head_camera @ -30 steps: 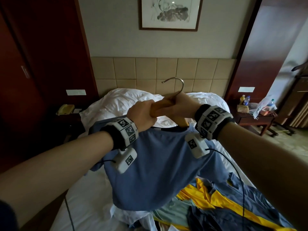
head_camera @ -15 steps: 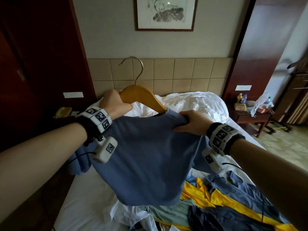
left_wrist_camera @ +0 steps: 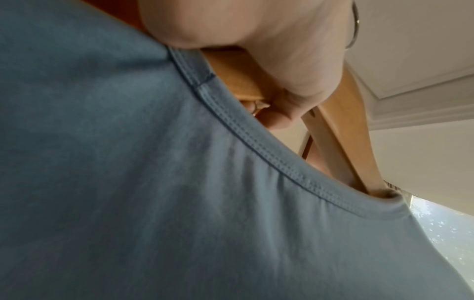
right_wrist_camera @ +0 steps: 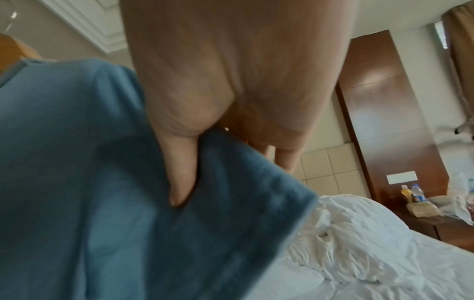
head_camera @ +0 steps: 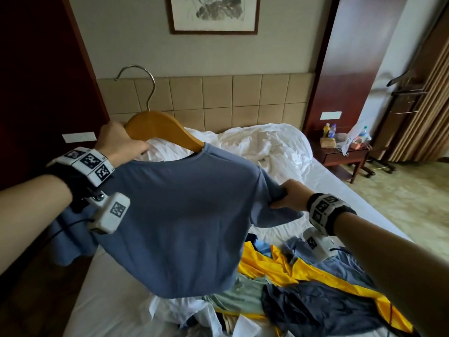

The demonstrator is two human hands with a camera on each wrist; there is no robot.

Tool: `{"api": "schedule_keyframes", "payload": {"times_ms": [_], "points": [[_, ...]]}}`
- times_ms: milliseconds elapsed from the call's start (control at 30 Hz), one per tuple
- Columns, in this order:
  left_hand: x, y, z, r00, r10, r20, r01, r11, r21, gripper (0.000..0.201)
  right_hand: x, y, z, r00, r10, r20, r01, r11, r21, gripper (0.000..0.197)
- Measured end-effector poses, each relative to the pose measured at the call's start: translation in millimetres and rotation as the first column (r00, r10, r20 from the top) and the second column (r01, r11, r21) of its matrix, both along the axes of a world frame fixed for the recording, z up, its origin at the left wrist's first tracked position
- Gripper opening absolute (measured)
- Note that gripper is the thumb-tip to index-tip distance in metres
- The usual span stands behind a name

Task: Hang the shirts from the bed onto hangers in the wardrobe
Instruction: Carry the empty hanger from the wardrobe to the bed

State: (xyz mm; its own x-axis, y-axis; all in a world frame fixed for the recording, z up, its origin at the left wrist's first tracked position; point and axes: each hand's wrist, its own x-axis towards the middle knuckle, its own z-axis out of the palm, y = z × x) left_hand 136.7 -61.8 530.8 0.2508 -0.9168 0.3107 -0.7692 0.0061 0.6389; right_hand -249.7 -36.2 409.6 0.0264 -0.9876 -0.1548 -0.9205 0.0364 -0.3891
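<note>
A blue T-shirt hangs on a wooden hanger with a metal hook, held up over the bed. My left hand grips the hanger's left arm at the shirt's collar; its fingers curl round the wood. My right hand pinches the shirt's right sleeve between thumb and fingers, out to the right and lower than the hanger. Several more shirts, among them a yellow one and a dark blue one, lie heaped on the bed below.
The bed has white sheets and a crumpled white duvet by the tiled headboard. A nightstand with bottles stands at the right. Dark wood panels flank the bed on the left. A valet stand is at the far right.
Both hands were together on the hanger a second ago. The left has since lifted the hanger up and left; the right slid from the shoulder down to the sleeve, spreading the shirt.
</note>
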Motion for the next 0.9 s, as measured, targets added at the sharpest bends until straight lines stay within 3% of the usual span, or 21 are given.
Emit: {"api": "schedule_keyframes", "payload": {"times_ms": [100, 200, 300, 400, 567, 633, 767, 833, 900], "points": [[-2, 0, 3, 1.0, 0.013, -0.022, -0.013, 1.0, 0.017, 0.018, 1, 2, -12, 1.0, -0.008, 0.008, 0.008, 1.0, 0.015, 0.032], [-5, 0, 6, 0.999, 0.023, -0.025, -0.023, 1.0, 0.012, 0.018, 2, 2, -25, 1.0, 0.004, -0.023, -0.002, 0.996, 0.091, 0.02], [-8, -2, 4, 1.0, 0.003, -0.03, -0.003, 1.0, 0.005, 0.019, 2, 1, -27, 1.0, -0.017, -0.012, 0.018, 0.997, 0.078, 0.02], [-11, -2, 1, 0.999, 0.011, -0.035, -0.011, 1.0, 0.016, 0.019, 10, -1, -18, 1.0, -0.003, -0.02, 0.003, 0.999, -0.032, 0.055], [-18, -6, -9, 0.999, 0.018, -0.041, -0.017, 0.999, 0.042, 0.026, 40, -5, 28, 0.959, 0.104, 0.265, -0.007, 0.94, -0.341, 0.111], [-26, -6, -10, 0.999, -0.021, -0.035, 0.022, 0.999, 0.033, 0.022, 60, -6, 51, 0.962, 0.153, 0.226, -0.044, 0.904, -0.426, 0.111], [-41, -6, -16, 0.988, -0.148, 0.048, 0.15, 0.988, -0.03, 0.044, 115, -12, 89, 0.961, 0.254, 0.108, -0.15, 0.81, -0.567, 0.099], [-42, -12, -22, 0.968, -0.235, 0.09, 0.238, 0.971, -0.021, 0.061, 139, -19, 101, 0.959, 0.269, 0.092, -0.174, 0.81, -0.56, 0.09], [-41, -22, -31, 0.933, -0.343, 0.106, 0.346, 0.938, -0.007, 0.065, 157, -24, 108, 0.957, 0.274, 0.094, -0.182, 0.821, -0.54, 0.071]]}}
